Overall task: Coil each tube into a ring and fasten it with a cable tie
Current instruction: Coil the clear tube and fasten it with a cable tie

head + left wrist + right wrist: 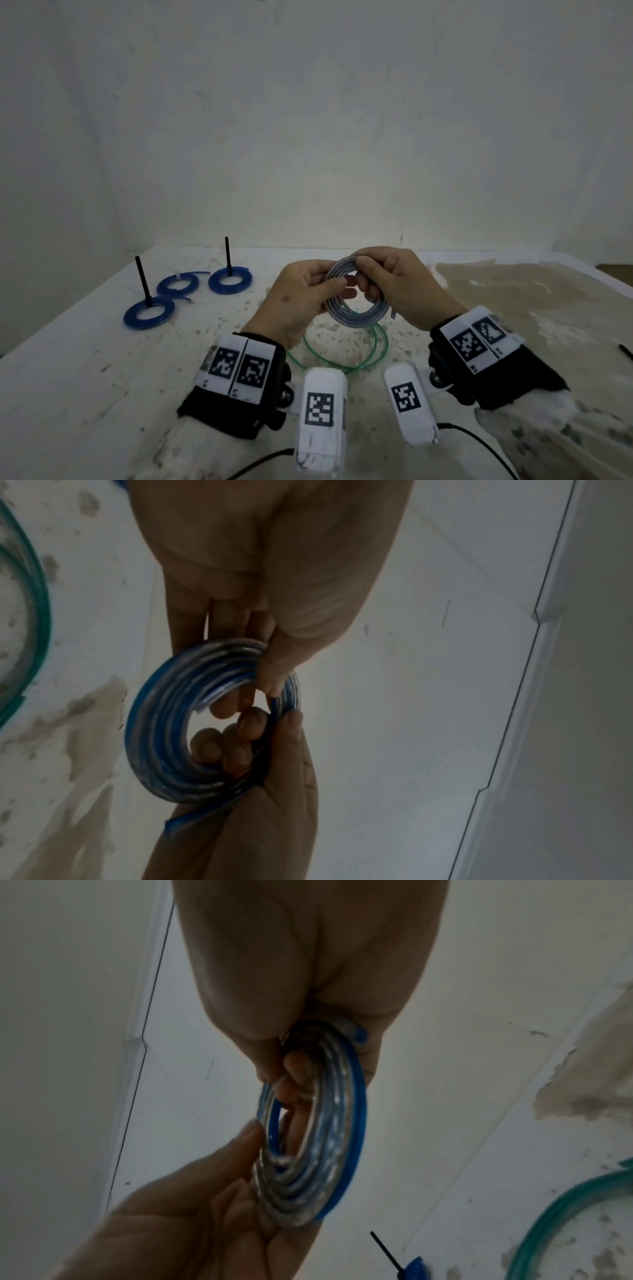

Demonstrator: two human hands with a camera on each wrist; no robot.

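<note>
Gripping a glossy, seemingly clear-blue coiled tube (356, 301), both hands pinch it

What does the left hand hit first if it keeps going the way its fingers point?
The right hand, probably. The left hand points right across the coiled tube both hands grip, and their fingertips look nearly touching inside the ring in the left wrist view. Depth is unclear.

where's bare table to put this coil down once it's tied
Free: the table's near-left stretch, in front of the blue coils, and the right side beyond the right hand. Crowded: the far-left cluster of blue coils, and under the held coil, where the green tube lies.
</note>
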